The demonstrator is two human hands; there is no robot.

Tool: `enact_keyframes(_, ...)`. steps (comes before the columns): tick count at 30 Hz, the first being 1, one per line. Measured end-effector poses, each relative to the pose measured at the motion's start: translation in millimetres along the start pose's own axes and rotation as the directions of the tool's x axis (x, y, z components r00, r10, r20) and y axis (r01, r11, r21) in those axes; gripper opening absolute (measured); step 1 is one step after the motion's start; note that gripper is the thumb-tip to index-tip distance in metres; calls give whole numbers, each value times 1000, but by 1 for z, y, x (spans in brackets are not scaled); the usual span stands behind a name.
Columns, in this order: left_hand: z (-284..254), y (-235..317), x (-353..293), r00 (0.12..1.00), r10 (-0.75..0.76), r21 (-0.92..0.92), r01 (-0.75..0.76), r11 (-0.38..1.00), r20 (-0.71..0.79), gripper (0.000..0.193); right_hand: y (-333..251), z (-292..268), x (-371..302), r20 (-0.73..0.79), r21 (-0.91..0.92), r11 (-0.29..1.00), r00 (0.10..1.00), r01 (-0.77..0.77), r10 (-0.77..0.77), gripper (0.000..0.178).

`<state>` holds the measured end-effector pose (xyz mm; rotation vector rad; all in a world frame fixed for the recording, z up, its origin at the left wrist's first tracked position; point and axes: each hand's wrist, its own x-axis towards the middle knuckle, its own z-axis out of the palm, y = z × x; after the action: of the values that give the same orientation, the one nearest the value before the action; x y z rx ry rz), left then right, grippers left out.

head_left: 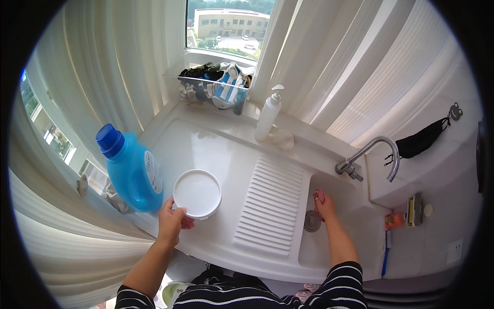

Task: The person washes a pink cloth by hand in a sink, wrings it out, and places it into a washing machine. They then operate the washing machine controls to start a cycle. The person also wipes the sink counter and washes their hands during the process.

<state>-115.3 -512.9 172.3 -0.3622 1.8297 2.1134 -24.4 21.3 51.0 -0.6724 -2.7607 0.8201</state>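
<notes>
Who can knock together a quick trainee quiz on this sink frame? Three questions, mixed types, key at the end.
1. Open: What is the left hand gripping by its rim?
2. True or false: The blue jug is lying on its side.
3. Either-or: Which is nearer the right hand, the drain or the faucet?

Key:
1. The round white tub.
2. False; the blue jug stands upright, with its cap on top.
3. The drain; the right hand is just beside it in the picture.
</notes>
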Motion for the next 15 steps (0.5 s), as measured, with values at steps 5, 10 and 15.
enact_keyframes(5, 24, 2, 28, 998, 35, 12, -35, 999, -47, 37, -72, 1, 7, -271, -6, 981, 944, 195, -189, 36)
enact_keyframes(10, 70, 16, 84, 996, 62, -9, -63, 998, -59, 52, -144, 53, 32, -210, -427, 853, 884, 300, -417, 36)
enact_keyframes(15, 95, 33, 154, 980, 124, -43, -132, 990, -159, 60, -92, 60, 19, -288, -182, 900, 853, 397, -435, 34)
